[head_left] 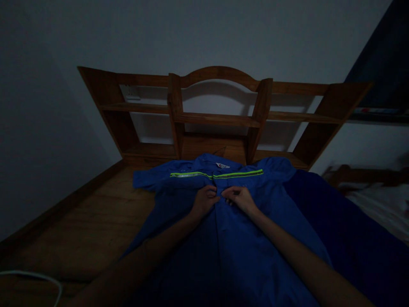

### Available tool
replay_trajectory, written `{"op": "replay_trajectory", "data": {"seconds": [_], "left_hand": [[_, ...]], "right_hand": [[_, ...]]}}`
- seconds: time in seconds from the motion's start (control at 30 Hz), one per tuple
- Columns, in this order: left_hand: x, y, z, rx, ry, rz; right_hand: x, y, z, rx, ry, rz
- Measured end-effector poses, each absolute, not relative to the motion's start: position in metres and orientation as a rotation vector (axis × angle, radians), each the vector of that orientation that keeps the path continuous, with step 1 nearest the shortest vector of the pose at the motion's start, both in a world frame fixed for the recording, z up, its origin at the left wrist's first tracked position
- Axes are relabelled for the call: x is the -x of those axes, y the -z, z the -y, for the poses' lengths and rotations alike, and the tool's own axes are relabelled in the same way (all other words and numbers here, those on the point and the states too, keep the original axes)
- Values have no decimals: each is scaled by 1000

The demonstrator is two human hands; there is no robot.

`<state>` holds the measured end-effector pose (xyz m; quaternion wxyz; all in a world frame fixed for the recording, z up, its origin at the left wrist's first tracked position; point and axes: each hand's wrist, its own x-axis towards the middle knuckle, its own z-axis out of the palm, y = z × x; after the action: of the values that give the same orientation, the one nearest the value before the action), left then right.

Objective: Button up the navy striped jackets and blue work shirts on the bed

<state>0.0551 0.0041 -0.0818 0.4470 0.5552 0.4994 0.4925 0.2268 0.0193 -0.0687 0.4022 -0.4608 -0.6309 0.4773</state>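
Note:
A blue short-sleeved shirt [236,238] lies spread face up, its collar toward the shelf and a yellow-green and silver reflective stripe across the chest. On its front opening, just below the stripe, my left hand [205,199] pinches the left edge of the placket. Close beside it, my right hand [239,197] pinches the other side of the placket with bent fingers. The two hands almost meet at the middle. Any button between the fingertips is too small and dark to make out. A white label [223,165] shows inside the collar.
Behind the shirt a wooden shelf unit [219,120] stands against the pale wall. The wooden tabletop [86,217] shows at left, with a white cable [35,275] near its front. Dark blue cloth [345,230] lies at right, under or beside the shirt.

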Motion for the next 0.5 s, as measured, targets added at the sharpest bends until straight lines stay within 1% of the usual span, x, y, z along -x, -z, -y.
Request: {"op": "replay_trajectory", "data": {"seconds": [0.13,0.23,0.33,0.4,0.47,0.5], "left_hand": [[-52,79,-5,-1507,-1189,-1246],[-52,74,-3,-1590,-1155,-1293],[-53,73,-3,-1723,-1197,-1295],[-54,75,-5,-1794,-1212,-1299],[-54,77,-6,-1785,-1169,-1312],[-54,78,-7,-1764,-1136,-1315]], "right_hand": [[-230,64,-21,1171,-1363,1480],[-230,64,-24,1180,-1402,1472],[-228,63,-26,1226,-1412,1492],[-227,52,-17,1244,-1301,1563],[-229,27,7,1185,-999,1682],[-230,11,23,1108,-788,1746]]}}
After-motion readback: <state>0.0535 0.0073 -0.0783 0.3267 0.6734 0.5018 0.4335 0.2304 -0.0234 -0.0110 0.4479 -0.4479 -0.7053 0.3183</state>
